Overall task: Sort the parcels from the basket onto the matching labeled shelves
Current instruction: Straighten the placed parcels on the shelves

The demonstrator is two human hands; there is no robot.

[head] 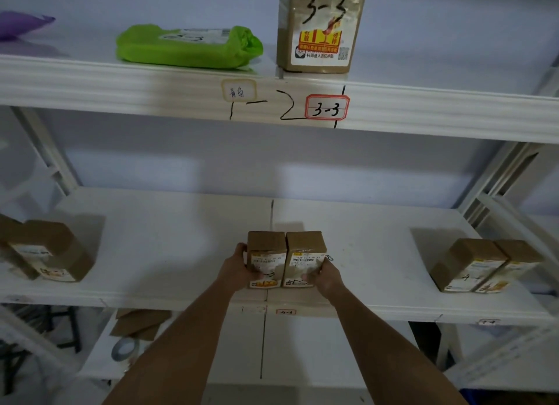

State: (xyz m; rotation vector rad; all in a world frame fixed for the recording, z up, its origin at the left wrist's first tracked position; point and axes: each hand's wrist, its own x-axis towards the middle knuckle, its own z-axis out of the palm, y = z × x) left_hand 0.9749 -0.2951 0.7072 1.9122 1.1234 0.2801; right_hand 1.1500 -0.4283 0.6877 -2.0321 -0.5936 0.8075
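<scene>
Both hands clamp two small cardboard parcels between them on the middle shelf (378, 253): left hand (239, 268) grips the left parcel (266, 257), right hand (325, 276) the right parcel (305, 257). They stand touching side by side, above what seems a 4-3 label (286, 312).

Body in view: two forearms plus both hands, nothing else of the person. Left hand (239, 268) and right hand (325, 276) are bare, no gloves. Both forearms are bare from wrist to the bottom frame edge; no sleeve hem or cuff shows anywhere. No watch, strap, band or ring visible on either wrist or on the fingers that show. Fingernails too small and blurred to judge. No markings on the arms that the view resolves.
</scene>
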